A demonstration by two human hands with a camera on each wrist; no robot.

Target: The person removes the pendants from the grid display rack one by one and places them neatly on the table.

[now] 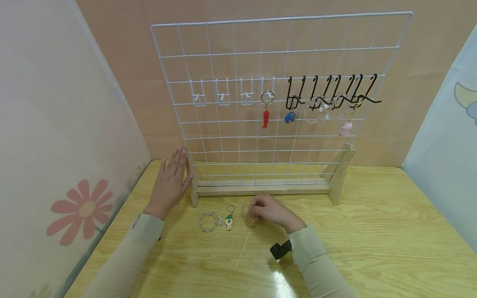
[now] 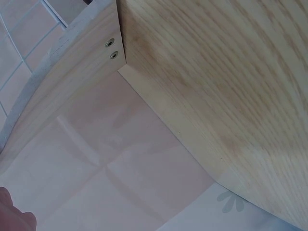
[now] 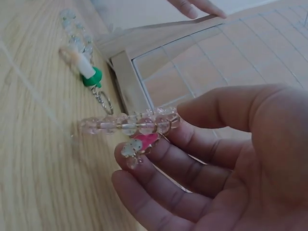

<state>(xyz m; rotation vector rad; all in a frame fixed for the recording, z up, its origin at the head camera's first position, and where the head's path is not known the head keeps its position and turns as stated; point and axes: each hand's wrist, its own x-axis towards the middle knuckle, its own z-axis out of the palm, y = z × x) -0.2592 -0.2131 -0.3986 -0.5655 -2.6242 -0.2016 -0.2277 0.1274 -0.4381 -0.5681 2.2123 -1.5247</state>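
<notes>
My right hand [image 1: 275, 212] pinches a pink, clear-beaded bracelet [image 3: 127, 126] between thumb and fingers, just above the wooden table. From it hangs a small charm [image 3: 144, 143] with a bright pink part, lying against the fingers. With fingers extended, my left hand [image 1: 169, 184] rests at the left wooden upright [image 1: 191, 182] of a white wire grid rack [image 1: 231, 164]. Between the hands, a green-and-white keychain [image 1: 229, 222] lies on the table beside a pale beaded bracelet [image 1: 206, 229]. The left wrist view shows little of the left hand.
White hooks [image 1: 222, 97] line the grid's left half, one bearing a red keychain [image 1: 266, 119]. Black hooks [image 1: 314, 93] on the right carry a blue elephant charm [image 1: 290, 117], beaded bracelets and a pink charm [image 1: 346, 128]. Walls stand behind and at both sides.
</notes>
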